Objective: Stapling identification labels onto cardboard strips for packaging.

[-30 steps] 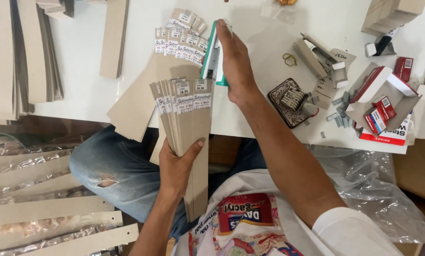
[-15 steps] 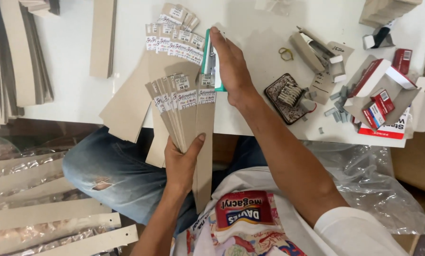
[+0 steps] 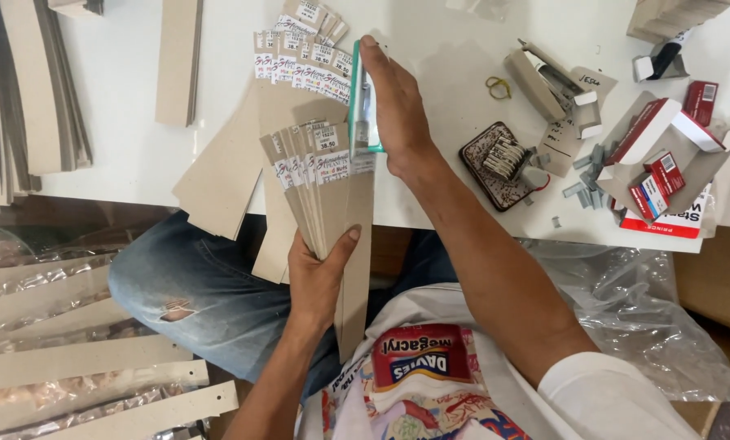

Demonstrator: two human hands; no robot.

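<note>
Both hands work over the near edge of a white table [image 3: 120, 155]. Palm turned inward, the left hand [image 3: 320, 273] reaches up from below and grips the lower part of a fanned bundle of grey cardboard strips [image 3: 320, 195], thumb laid across the front, fingers hidden behind. Those strips stand roughly upright, their labelled tops spread over the table edge, each carrying a small printed tag. With its forearm running diagonally from the lower right, the right hand [image 3: 397, 110] stretches out flat-backed toward the bundle and closes around a green-framed stapler [image 3: 359, 102], pressing it against the top of the rightmost strip, where a tag sits. More tagged strips [image 3: 300, 61] lie fanned on the table just beyond the bundle, partly beneath it. Right of the hand sit a dark tray of staples [image 3: 499, 163], a beige stapler [image 3: 540, 77] lying open, a yellow rubber band [image 3: 499, 86] and red-and-white staple boxes [image 3: 658, 163]. Plain cardboard strips [image 3: 178, 61] lie at the table's left
</note>
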